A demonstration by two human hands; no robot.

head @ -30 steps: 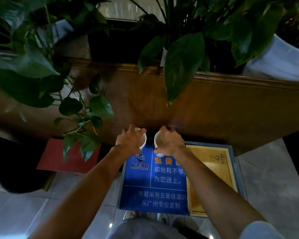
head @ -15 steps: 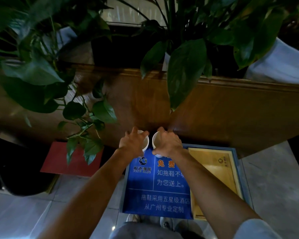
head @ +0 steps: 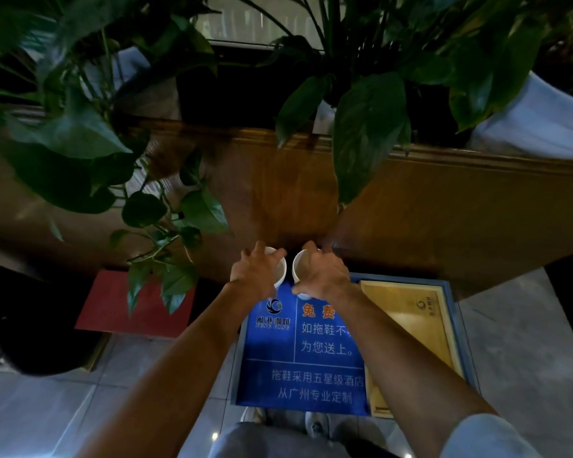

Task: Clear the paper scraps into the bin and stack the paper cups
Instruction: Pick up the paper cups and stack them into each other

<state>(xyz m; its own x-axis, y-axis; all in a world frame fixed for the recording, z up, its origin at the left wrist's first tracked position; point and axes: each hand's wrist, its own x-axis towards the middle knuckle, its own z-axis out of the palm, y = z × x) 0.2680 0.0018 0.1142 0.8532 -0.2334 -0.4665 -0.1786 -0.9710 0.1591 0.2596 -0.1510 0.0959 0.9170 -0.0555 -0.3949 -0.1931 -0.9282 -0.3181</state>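
Two white paper cups are held side by side in front of a wooden counter. My left hand [head: 257, 271] is wrapped over the left paper cup [head: 279, 270], whose rim shows at the hand's right side. My right hand [head: 323, 274] grips the right paper cup [head: 299, 269], with its open mouth visible to the left of the fingers. The cups' rims are close together, with a narrow gap between them. No paper scraps or bin can be made out.
A wooden counter [head: 411, 209] runs across ahead, with large leafy plants [head: 80, 133] hanging over it. Below the hands a blue sign [head: 301, 352] and a wooden box [head: 414, 328] stand on the tiled floor. A red board [head: 113, 302] and a dark round pot [head: 30, 319] sit at left.
Both hands have kept their grip on the cups and drawn them slightly closer together. The view has tilted a little.
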